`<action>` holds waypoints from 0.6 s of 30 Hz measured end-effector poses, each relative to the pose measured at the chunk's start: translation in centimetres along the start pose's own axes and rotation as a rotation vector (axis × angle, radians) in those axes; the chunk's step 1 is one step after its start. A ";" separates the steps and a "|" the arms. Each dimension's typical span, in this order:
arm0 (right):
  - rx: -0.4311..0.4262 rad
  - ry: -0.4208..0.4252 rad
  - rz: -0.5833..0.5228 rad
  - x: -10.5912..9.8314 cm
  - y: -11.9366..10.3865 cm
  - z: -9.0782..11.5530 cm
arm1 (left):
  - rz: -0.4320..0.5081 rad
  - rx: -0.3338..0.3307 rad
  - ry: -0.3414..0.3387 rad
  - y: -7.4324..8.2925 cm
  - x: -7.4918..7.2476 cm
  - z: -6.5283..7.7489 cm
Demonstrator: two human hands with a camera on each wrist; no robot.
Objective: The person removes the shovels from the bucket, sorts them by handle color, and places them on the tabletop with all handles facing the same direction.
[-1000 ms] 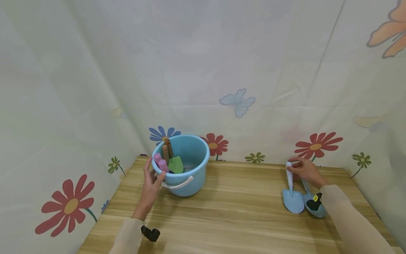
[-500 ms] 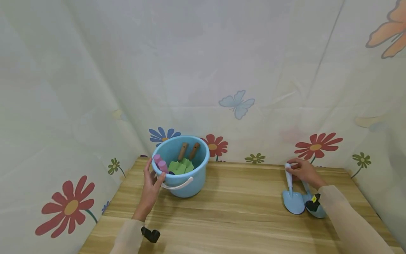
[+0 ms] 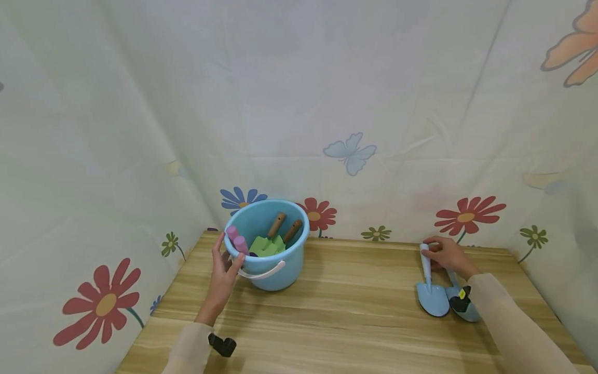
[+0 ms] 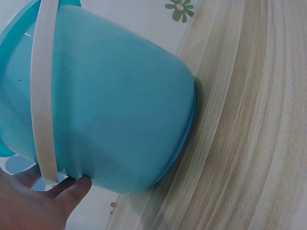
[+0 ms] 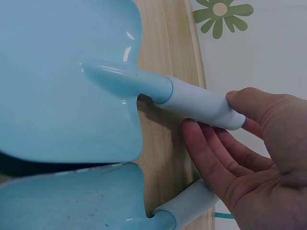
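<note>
At the left of the table stands a light blue bucket [image 3: 291, 262] with a white bail handle [image 3: 266, 272]. My left hand [image 3: 222, 272] holds its left side, thumb and fingers spread at the rim. In the left wrist view the fingertips [image 4: 79, 189] press the wall beside the handle's end. Inside the bucket lie green-headed tools [image 3: 267, 246] with brown handles [image 3: 293, 230], plus two purple cylindrical pieces [image 3: 240, 244]. Far to the right, my right hand [image 3: 450, 255] pinches the pale handle [image 5: 204, 103] of a light blue toy shovel [image 3: 432, 299].
A second light blue shovel [image 3: 467, 310] lies just right of the first, partly hidden by my right wrist and its camera. The wooden table [image 3: 355, 306] backs onto a pale curtain [image 3: 280, 104] printed with flowers and butterflies.
The green tools in the bucket have tipped over from the left wall to the right, their brown handles now leaning right. My right hand and the shovel's handle end have sunk slightly.
</note>
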State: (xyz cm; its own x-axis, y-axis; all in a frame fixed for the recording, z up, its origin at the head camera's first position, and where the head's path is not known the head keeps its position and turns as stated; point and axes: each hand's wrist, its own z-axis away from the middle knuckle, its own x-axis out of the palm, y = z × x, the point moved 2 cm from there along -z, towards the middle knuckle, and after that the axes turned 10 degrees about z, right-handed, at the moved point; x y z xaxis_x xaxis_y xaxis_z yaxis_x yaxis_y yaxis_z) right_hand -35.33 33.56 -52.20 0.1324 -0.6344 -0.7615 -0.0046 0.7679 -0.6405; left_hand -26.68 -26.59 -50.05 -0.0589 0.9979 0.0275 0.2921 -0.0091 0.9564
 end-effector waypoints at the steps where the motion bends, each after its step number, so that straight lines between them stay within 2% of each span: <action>1: -0.003 -0.003 0.000 0.0 0.0 0.0 | 0.000 0.004 -0.003 0.0 0.0 0.0; 10: -0.011 -0.041 0.028 0.1 0.0 0.0 | 0.001 0.014 -0.008 -0.2 0.0 0.0; 18: -0.023 -0.040 0.049 0.3 -0.1 0.0 | -0.003 0.002 0.002 -0.2 0.0 -0.1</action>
State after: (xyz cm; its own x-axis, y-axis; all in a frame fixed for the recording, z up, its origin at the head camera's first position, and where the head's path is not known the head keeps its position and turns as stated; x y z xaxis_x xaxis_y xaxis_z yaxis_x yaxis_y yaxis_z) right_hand -35.31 33.25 -52.36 0.1713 -0.5917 -0.7878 -0.0345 0.7955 -0.6050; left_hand -26.86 -26.59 -50.18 -0.0617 0.9978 0.0253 0.2942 -0.0061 0.9557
